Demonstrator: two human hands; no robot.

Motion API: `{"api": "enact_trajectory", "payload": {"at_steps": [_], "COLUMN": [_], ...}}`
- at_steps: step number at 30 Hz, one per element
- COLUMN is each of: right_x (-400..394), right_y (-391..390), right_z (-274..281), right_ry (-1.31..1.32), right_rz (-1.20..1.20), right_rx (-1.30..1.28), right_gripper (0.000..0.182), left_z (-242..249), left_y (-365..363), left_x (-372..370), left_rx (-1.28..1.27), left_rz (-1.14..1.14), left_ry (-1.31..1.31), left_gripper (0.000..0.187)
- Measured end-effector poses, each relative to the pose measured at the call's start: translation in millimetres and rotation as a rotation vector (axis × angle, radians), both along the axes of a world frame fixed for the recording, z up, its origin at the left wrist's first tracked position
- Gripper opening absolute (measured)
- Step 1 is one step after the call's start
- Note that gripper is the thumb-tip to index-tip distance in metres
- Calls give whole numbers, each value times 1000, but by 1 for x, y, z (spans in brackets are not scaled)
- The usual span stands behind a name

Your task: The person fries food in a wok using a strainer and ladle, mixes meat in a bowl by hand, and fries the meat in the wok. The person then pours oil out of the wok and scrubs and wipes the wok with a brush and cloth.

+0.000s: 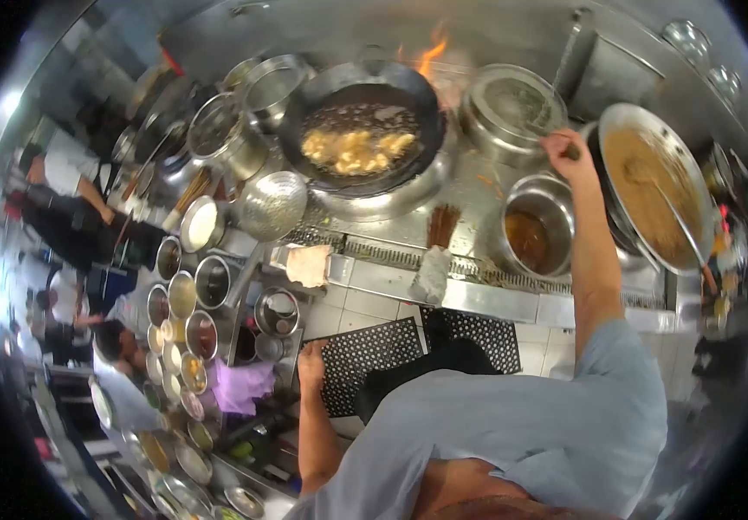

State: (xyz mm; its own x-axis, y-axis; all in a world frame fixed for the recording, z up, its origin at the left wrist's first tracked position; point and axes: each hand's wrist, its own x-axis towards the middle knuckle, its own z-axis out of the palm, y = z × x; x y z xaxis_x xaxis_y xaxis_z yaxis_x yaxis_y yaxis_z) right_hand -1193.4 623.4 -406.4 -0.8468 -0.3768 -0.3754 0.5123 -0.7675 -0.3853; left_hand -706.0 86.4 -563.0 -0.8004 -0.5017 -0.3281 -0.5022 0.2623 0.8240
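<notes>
My right hand (pixel 569 154) is closed, its fingers pinched together at the right side of a large steel pot (pixel 504 143). A thin handle-like line leads from the fingers toward a round mesh strainer (pixel 519 106) on top of the pot; what the fingers hold is too small to make out. My left hand (pixel 311 366) hangs low beside the side counter, fingers loosely apart and holding nothing visible. Ahead, golden battered pieces (pixel 356 151) fry in bubbling oil inside a black wok (pixel 430 130). Flames (pixel 431 57) rise behind it.
Right of my arm, a wide pan (pixel 621 117) of brown sauce holds a ladle (pixel 681 225). A deep steel pot (pixel 556 191) contains amber liquid. A perforated skimmer (pixel 272 206) lies left of the wok. Several ingredient bowls (pixel 181 295) line the left counter; people work beyond.
</notes>
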Motion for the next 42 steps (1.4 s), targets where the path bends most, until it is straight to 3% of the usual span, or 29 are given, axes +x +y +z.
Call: {"api": "enact_trajectory", "payload": {"at_steps": [2, 3, 4, 6, 8, 9, 10, 11, 12, 13, 14, 15, 16, 17, 18, 20, 21, 22, 24, 25, 27, 29, 30, 31, 33, 35, 38, 41, 42], "right_x": [-10, -2, -22, -15, 9, 26, 44, 67, 69, 105, 142, 165, 189, 229, 259, 314, 323, 333, 340, 339, 337, 335, 344, 338, 347, 356, 363, 367, 362], "right_y": [6, 1, 1, -29, -64, -84, -103, -129, -135, -161, -188, -201, -215, -224, -232, -249, -257, -255, -246, -243, -236, -222, -229, -234, -237, -225, -232, -213, -207], "right_z": [-11, -7, 8, -8, 11, 12, 14, 23, 7, 20, 34, 10, -14, 5, -8, -19, -39, -68, -106, -118, -149, -174, -149, -146, -160, -194, -189, -208, -205], "right_ry": [184, 432, 393, 628, 687, 560, 457, 385, 360, 393, 427, 399, 399, 293, 279, 215, 200, 230, 257, 187, 122, 60, 55, -135, -121, 35, 49, 174, 147], "right_rz": [-46, 17, 408, 216, 411, 220, 17, -82, 14, 43, 71, -166, -399, -201, -193, -149, -166, -125, -85, 13, 217, 394, 395, 416, 417, 159, 244, 72, 77], "right_rx": [6, 356, 1266, 2021, 2085, 1986, 1868, 1788, 1848, 1920, 1993, 1876, 1745, 1398, 1354, 1517, 1499, 1691, 1895, 1961, 2112, 2147, 2159, 2107, 2155, 2203, 2209, 2278, 2158], "right_gripper": [12, 12, 18, 27, 28, 29, 31, 31, 28, 29, 38, 47, 58, 57, 52, 47, 47, 49, 52, 52, 52, 46, 42, 51, 68, 55, 57, 50, 41], "left_z": [23, 20, 13, 17, 62, 80, 117, 132, 141, 100, 102, 127, 118, 128, 138, 113, 110, 97, 24, 25, 55, 65, 62, 61, 54, 66, 57, 54, 52], "left_y": [-5, -15, -29, -59, -86, -110, -117, -133, -159, -230, -245, -247, -278, -280, -270, -280, -281, -279, -308, -295, -244, -231, -239, -245, -253, -242, -243, -231, -229], "left_x": [4, 2, -1, -19, -86, -121, -163, -192, -231, -266, -287, -291, -300, -284, -267, -226, -211, -197, -175, -161, -130, -118, -119, -119, -125, -121, -121, -123, -123], "left_rx": [199, 191, 384, 696, 898, 859, 1047, 1165, 1291, 1694, 1726, 1708, 1971, 1844, 1753, 1507, 1252, 1009, 414, 422, 146, -448, -660, -755, -783, -882, -1021, -951, -950], "left_rz": [187, 216, 360, 526, 527, 328, 418, 374, 330, -92, 198, 177, 107, 237, 314, 83, 130, 172, 2, -1, -59, -239, -345, -405, -451, -462, -480, -430, -416], "left_ry": [-42, -34, 50, 269, 513, 544, 598, 651, 689, 699, 849, 858, 803, 851, 887, 855, 749, 644, 373, 377, 280, 307, 198, 33, -201, -223, -106, -135, -138], "left_gripper": [31, 31, 29, 27, 27, 34, 50, 57, 65, 71, 77, 72, 71, 70, 68, 63, 59, 57, 51, 51, 48, 48, 49, 52, 57, 61, 53, 52, 52]}}
